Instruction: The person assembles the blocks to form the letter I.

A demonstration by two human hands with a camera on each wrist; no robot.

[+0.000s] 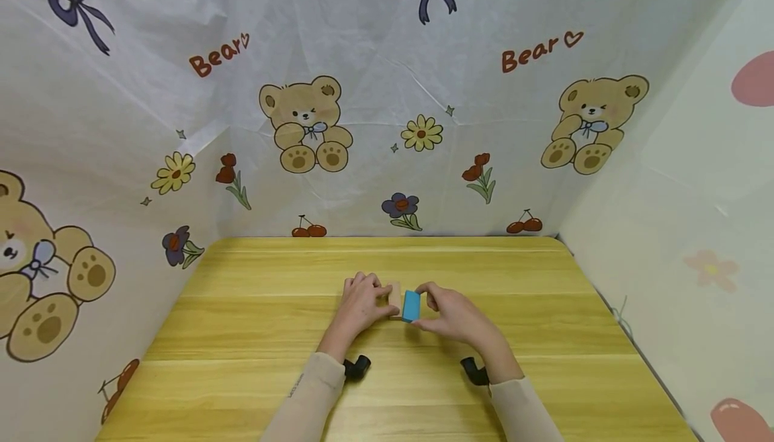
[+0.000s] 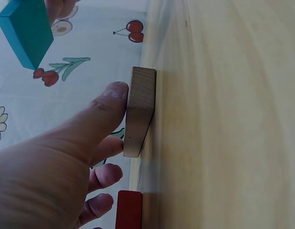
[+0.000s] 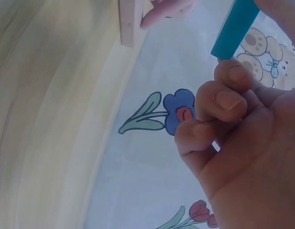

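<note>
Right grip (image 1: 455, 314): pinched blue block (image 1: 411, 306) by opposite ends, raised above the surface (image 1: 417, 388), probably leaving broad faces free.
Left grip (image 1: 361, 302): closed thumb and finger about wooden block (image 2: 141, 90), likely steadying it.
Red block (image 2: 129, 210): lay beside left grip, unheld.

Both pale beige sleeves (image 1: 525, 407), dark lettering (image 1: 296, 385) on the left, end beside bent black pieces (image 1: 359, 368).

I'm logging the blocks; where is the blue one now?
In the head view, the blue block is pinched in the right hand, above the table, just right of the wooden block.
</note>
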